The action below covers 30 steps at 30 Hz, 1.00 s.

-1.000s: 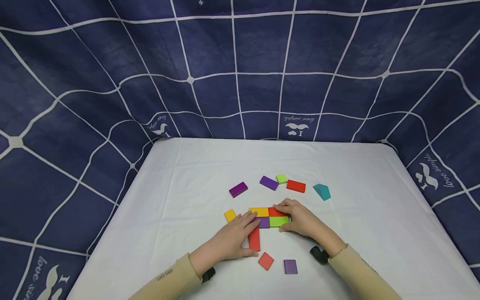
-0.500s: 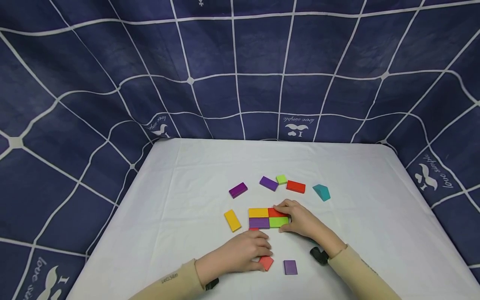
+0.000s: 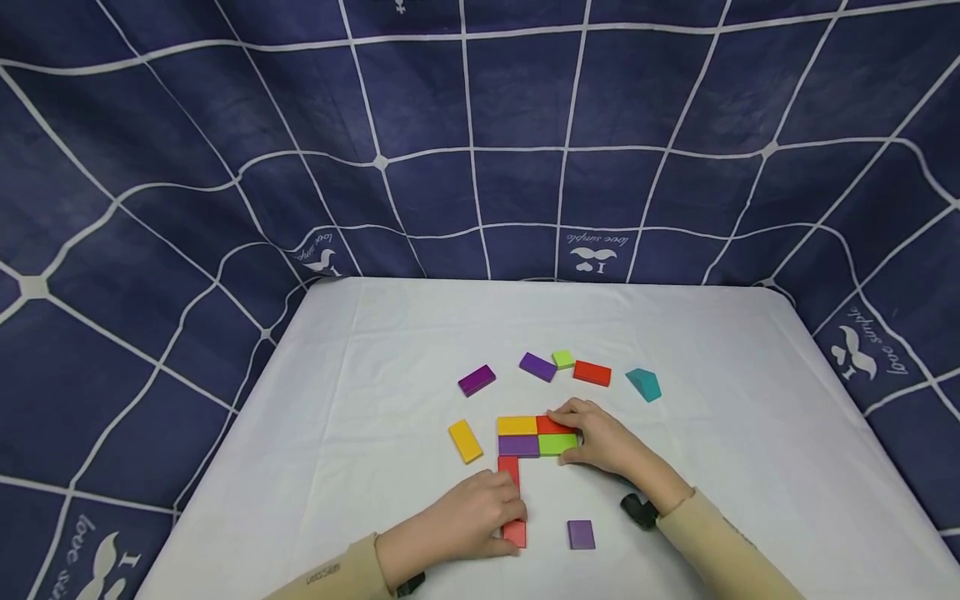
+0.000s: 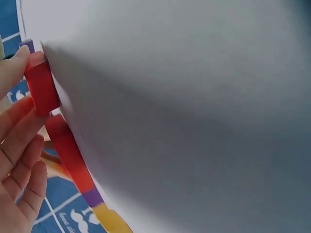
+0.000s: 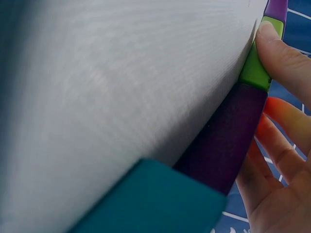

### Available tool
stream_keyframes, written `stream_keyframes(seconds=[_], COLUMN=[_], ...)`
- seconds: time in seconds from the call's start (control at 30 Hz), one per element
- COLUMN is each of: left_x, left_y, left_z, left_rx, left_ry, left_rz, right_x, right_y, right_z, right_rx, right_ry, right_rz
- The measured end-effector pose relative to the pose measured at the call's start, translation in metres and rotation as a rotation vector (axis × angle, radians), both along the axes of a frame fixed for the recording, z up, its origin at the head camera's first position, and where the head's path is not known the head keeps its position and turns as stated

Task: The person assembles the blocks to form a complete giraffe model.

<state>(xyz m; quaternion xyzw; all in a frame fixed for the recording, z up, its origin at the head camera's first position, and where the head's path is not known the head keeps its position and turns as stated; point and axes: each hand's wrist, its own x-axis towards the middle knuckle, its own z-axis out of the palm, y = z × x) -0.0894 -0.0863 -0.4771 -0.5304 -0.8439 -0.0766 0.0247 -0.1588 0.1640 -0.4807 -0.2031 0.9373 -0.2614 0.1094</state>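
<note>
Low on the white table, my left hand (image 3: 472,517) pinches a small red square block (image 3: 515,533) between thumb and fingers. That block lies in line with a long red block (image 3: 508,467), partly covered by the hand; the left wrist view shows the square block (image 4: 43,82) with a narrow gap to the long block (image 4: 70,150). Above it, yellow (image 3: 517,426), purple (image 3: 518,447), red (image 3: 551,427) and green (image 3: 557,446) blocks form a rectangle. My right hand (image 3: 603,440) grips its right end, thumb on the green block (image 5: 255,68), fingers at the red one.
A loose yellow block (image 3: 466,441) lies left of the rectangle, a purple square (image 3: 581,534) to its lower right. Beyond lie two purple blocks (image 3: 477,380), a green cube (image 3: 563,359), a red block (image 3: 592,372) and a teal block (image 3: 644,384). Blue cloth (image 3: 517,192) hangs behind.
My left hand has left the rectangle, taken the tilted red square block, and moved it left, straightened, below the long red block. My right hand has stayed in place.
</note>
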Motion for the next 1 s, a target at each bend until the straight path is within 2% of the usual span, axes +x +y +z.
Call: stream_keyframes(seconds=[0.27,0.67,0.83,1.0], left_x=[-0.0043,-0.0047,-0.0053,-0.0054], left_y=[-0.0048,-0.0031,-0.0038,-0.0032], left_z=[-0.0014,-0.0014,-0.0018,-0.0006], left_rx=[0.031,0.007,-0.017,-0.02], left_ry=[-0.034,-0.084,-0.138,-0.162], left_rz=[0.076,0.166,0.186,0.198], right_x=[-0.0016,-0.0005,-0.0004,-0.0009], right_y=[0.001,0.0011,0.0006,0.0004], right_z=[0.0007,-0.0004,-0.0001,0.0001], right_rx=[0.01,-0.001,-0.005,0.002], right_ry=[-0.005,-0.002,-0.005,-0.008], right_rz=[0.003,0.003,-0.001,-0.008])
